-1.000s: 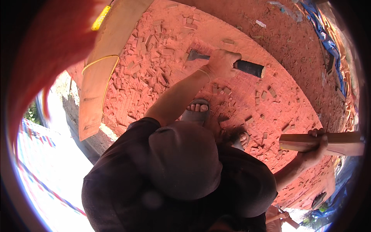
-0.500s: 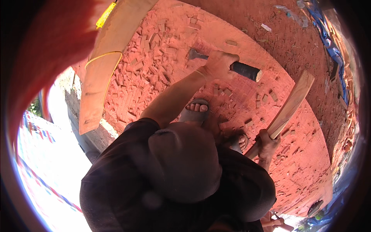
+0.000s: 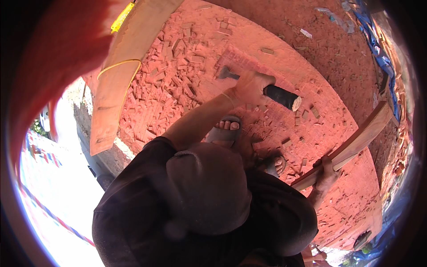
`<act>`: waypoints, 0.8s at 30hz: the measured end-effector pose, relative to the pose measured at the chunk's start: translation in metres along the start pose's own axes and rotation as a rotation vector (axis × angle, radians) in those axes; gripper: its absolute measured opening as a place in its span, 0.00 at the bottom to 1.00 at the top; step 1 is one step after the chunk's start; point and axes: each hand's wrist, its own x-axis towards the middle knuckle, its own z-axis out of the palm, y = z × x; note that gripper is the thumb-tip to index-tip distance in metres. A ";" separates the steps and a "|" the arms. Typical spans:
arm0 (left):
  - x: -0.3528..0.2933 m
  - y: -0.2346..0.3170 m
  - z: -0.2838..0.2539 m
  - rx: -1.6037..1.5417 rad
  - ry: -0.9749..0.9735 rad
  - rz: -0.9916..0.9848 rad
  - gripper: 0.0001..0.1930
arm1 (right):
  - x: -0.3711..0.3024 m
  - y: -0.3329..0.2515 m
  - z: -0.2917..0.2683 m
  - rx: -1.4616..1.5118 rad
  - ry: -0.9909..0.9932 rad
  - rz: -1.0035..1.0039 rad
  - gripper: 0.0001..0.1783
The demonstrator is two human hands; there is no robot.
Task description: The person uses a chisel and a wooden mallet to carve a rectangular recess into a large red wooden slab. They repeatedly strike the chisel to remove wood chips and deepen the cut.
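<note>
My left hand (image 3: pixel 254 87) is wrapped round a chisel, its thick black handle (image 3: pixel 282 97) with a pale wooden end sticking out to the right. The flared dark blade (image 3: pixel 227 72) points left, against or just above a broad reddish wooden slab (image 3: pixel 329 107); contact is hard to tell. Off to the right, my right hand (image 3: pixel 328 174) grips a long, flat, slightly curved wooden bar (image 3: pixel 362 135). The bar slants up to the right, past the slab's edge, apart from the chisel. My sandalled feet (image 3: pixel 228 127) are below the chisel.
Many small wood chips (image 3: pixel 164 71) cover the slab's left part. A curved plank (image 3: pixel 113 102) with a yellow band (image 3: pixel 120 64) round it lies at the left. Blue sheeting (image 3: pixel 378 49) runs along the far right. Another person's hand (image 3: pixel 320 256) shows at the bottom right.
My right hand has swung to the right and toward me, carrying the wooden bar away from the chisel. My left hand and the chisel have shifted slightly toward me.
</note>
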 end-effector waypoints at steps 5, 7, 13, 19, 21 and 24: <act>-0.014 0.006 -0.003 0.044 -0.060 -0.040 0.13 | 0.002 -0.022 -0.001 -0.050 0.093 -0.021 0.13; -0.020 0.007 -0.004 0.020 -0.043 -0.021 0.13 | 0.004 -0.032 -0.004 -0.047 0.108 -0.010 0.11; -0.027 0.007 -0.003 0.010 -0.076 0.004 0.14 | -0.002 -0.026 -0.004 -0.074 0.125 0.016 0.12; -0.020 -0.003 0.002 -0.019 -0.033 -0.007 0.14 | 0.008 -0.060 -0.011 0.202 0.181 -0.209 0.19; -0.019 -0.004 0.004 0.006 -0.069 0.003 0.13 | 0.011 -0.094 -0.006 0.406 0.234 -0.511 0.20; -0.019 -0.005 0.005 0.013 -0.071 0.008 0.13 | 0.004 -0.124 0.028 0.529 0.170 -0.645 0.21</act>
